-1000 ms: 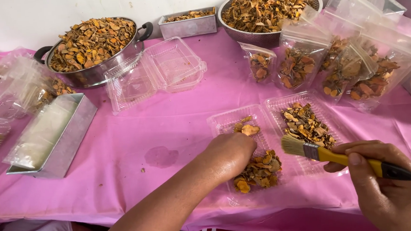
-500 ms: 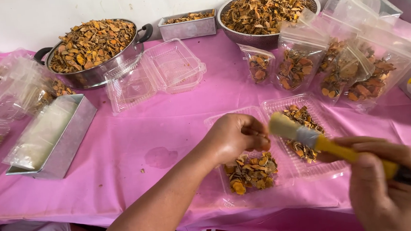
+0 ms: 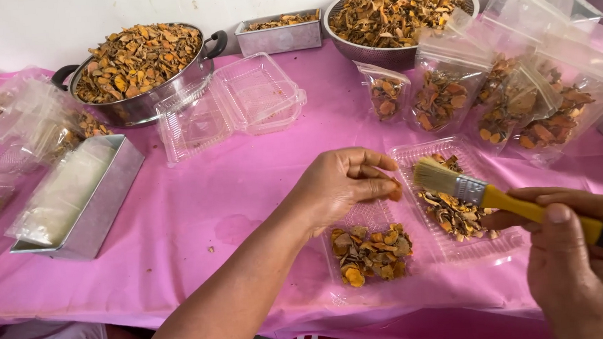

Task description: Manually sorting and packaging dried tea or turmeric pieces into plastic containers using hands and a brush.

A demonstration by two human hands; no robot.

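Observation:
My left hand [image 3: 341, 186] hovers over an open clear plastic clamshell box [image 3: 508, 240] and pinches a small dried orange-brown slice [image 3: 395, 193] between thumb and fingers. My right hand [image 3: 581, 267] grips a yellow-handled paintbrush [image 3: 491, 195]; its pale bristles point left toward the pinched slice, a short way from it. The box's near half holds a heap of dried slices [image 3: 371, 253]. Its far half holds more dried slices [image 3: 456, 212].
On the pink tablecloth [image 3: 198, 205] stand a steel pot [image 3: 135, 71] and a steel bowl [image 3: 396, 10] full of dried slices, an empty clamshell [image 3: 230, 107], several filled clear pouches [image 3: 502, 99], small metal trays [image 3: 77, 196] and bags at the left.
My left hand has lifted from the near heap with a slice pinched in it. The brush has risen off the far half and swung left toward that slice.

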